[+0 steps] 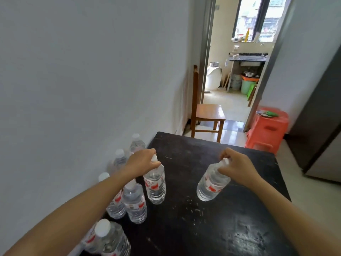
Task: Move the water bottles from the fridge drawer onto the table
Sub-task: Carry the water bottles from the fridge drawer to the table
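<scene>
A plain pale wall [83, 80] is running along the left, with a scuffed dark table [212, 182] sitting beside it and a wooden chair [208, 113] standing just beyond the table's far edge on a glossy light floor [230, 135]. An orange plastic stool [267, 130] is standing to the right of the chair, near an open doorway [206, 52]. Daylight is pouring through a window [258, 19] in the room beyond, where a counter [247, 57] is standing with a green bin [246, 86] on the floor below it.

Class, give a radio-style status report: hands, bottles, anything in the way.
Left hand grips left bottle at its cap. Right hand grips right bottle at its cap. Both at table. Other bottles crowd left edge.
</scene>
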{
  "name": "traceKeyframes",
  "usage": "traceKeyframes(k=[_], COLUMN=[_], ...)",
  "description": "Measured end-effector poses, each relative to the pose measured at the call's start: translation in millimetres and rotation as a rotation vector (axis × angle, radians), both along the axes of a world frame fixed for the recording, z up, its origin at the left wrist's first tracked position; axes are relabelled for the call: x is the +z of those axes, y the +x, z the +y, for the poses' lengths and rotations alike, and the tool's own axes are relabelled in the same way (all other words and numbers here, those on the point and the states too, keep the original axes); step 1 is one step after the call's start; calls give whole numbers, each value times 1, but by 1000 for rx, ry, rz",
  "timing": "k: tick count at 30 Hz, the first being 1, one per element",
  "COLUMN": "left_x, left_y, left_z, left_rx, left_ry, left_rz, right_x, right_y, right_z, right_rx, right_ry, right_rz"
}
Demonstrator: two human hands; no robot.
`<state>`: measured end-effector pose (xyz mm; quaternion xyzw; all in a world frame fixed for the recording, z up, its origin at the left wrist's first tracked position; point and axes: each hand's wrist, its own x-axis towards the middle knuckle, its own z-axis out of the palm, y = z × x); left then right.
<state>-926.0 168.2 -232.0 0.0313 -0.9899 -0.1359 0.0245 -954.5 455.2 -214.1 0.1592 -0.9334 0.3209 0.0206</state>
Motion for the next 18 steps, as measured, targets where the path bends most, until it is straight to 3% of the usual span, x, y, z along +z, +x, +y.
traceKeyframes(k=[5, 18], left_x=[-11, -34], left_y=[-21, -41], left_z=[-9, -39], left_rx=[-42, -26], left_ry=[-108, -111], left_rz=[-78, -171], right_x=[-5, -52], right_y=[0, -15], right_z=[-7, -17], right_rx=[-15, -67], right_ry=[49, 112], right_rz=[-55, -178])
